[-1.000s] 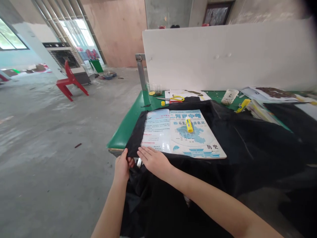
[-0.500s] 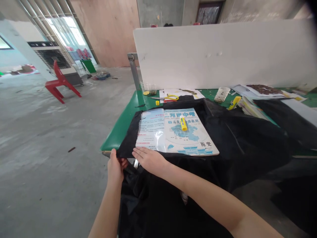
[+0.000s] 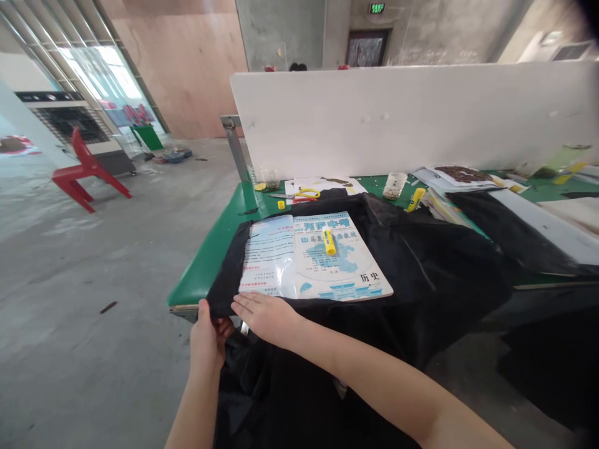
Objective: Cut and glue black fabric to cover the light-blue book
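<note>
My left hand (image 3: 208,337) is closed at the table's front left corner, thumb on top and fingers curled beneath, pinching the edge of a black cloth (image 3: 223,288). Flat near the book's lower left corner lies my right hand (image 3: 267,317), fingers stretched out together over cloth and page edge. The open book (image 3: 344,274) rests on the cloth, with a glossy printed flap (image 3: 269,255) on its left and a blue-and-white page with Chinese characters on its right. On that page lies a yellow glue stick (image 3: 329,242), its white end pointing away from me.
Behind the book are yellow-handled scissors (image 3: 304,193), a yellow cap (image 3: 281,204) and clear cups (image 3: 395,186) on the green table (image 3: 201,262). A second glue stick (image 3: 415,199) and papers (image 3: 435,181) lie to the right. A white board (image 3: 374,125) bounds the back; a red chair (image 3: 87,168) stands left.
The camera view has turned slightly right and up, so the scene sits further left and lower. Both hands keep nearly the same place on the cloth.
</note>
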